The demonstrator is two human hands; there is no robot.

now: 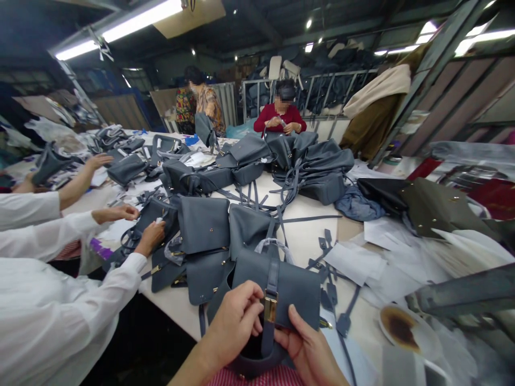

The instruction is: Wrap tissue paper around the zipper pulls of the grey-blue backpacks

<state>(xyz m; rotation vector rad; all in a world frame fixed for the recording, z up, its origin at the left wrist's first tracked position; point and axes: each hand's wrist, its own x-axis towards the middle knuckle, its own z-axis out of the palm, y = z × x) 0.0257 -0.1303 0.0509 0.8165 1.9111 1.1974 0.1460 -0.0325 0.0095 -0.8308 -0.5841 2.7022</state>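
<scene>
A dark blue-grey leather bag [298,281] is close in front of me, its flap facing up and its mouth gaping below. A strap with a gold buckle [271,309] runs down the middle of the flap. My left hand [237,319] is closed beside the buckle, fingertips curled at the flap's lower edge; what exactly they pinch is partly hidden. My right hand [303,343] grips the flap's lower edge, thumb on top and fingers underneath. Clear plastic wrap [276,244] covers the bag's handle. Another flap bag [204,225] lies just beyond, to the left.
Heaped bags [317,166] and loose straps cover the table's middle. Strap pieces [332,292], white sheets [356,262] and a stained dish [402,327] lie at right. Co-workers' white sleeves [100,300] reach in from the left. A person in red [279,118] works across the table.
</scene>
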